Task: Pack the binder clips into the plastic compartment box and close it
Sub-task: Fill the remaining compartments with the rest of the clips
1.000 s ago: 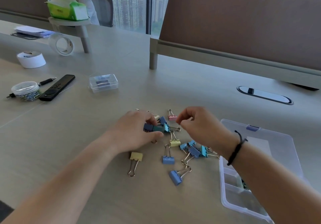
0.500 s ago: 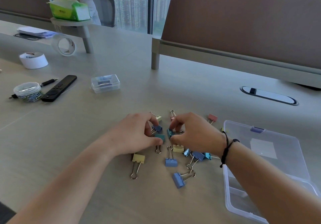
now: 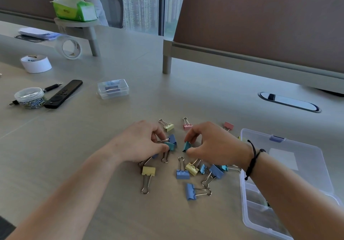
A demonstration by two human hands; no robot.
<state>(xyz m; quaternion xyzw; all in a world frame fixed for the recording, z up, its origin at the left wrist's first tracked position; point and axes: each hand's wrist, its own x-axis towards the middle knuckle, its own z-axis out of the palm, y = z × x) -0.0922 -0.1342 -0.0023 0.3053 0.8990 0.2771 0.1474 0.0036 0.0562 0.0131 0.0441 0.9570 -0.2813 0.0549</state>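
Several coloured binder clips lie scattered on the wooden table (image 3: 186, 94) in front of me. My left hand (image 3: 141, 141) pinches a teal binder clip (image 3: 170, 145), with a blue clip (image 3: 173, 138) just behind it. My right hand (image 3: 214, 144) pinches a second teal binder clip (image 3: 186, 146). Loose ones include a yellow clip (image 3: 148, 170), a blue clip (image 3: 183, 174), another blue clip (image 3: 190, 194) and a pink clip (image 3: 187, 126). The clear plastic compartment box (image 3: 247, 193) lies open at the right, its lid (image 3: 290, 156) folded back, partly hidden by my right forearm.
At the left lie a small closed clear box (image 3: 113, 89), a black remote (image 3: 63, 94), a round tub of paper clips (image 3: 30, 98), a pen and two tape rolls (image 3: 36, 63). A desk divider (image 3: 260, 27) and cable slot (image 3: 289, 102) are behind. A person sits far left.
My hands have drawn slightly apart, each holding a teal clip pulled out of the pile. The view has shifted a little, showing more of the open box.
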